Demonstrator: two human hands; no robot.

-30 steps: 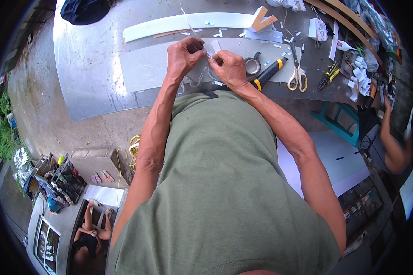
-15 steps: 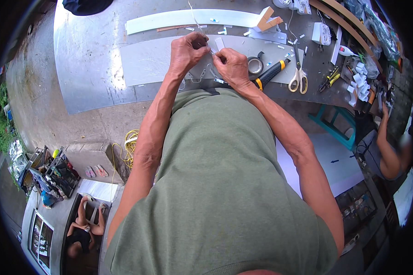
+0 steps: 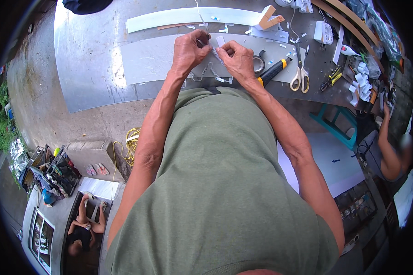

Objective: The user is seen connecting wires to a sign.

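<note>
Over the grey sheet (image 3: 147, 62) on the metal table, my two hands are close together. My left hand (image 3: 190, 51) is closed in a pinch on a thin white wire (image 3: 200, 14), whose end rises past the fingers. Beside it, my right hand (image 3: 239, 60) has thumb and fingertips pinched together; what they hold is too small to make out. A small pale strip (image 3: 220, 41) lies just beyond the fingertips. Below the hands, a string of small white modules joined by wire (image 3: 210, 72) trails toward the table's near edge.
Right of my hands are a black tape roll (image 3: 259, 64), a yellow-and-black utility knife (image 3: 274, 72) and scissors (image 3: 300, 79). Farther right lie pliers (image 3: 330, 79) and white curled pieces (image 3: 361, 85). A long white strip (image 3: 188, 19) lies beyond. Another person's arm (image 3: 385, 137) is at the right.
My right hand has shifted slightly right, away from the left hand, its fingers more raised. My left hand keeps its pinch with the wire, a little farther right.
</note>
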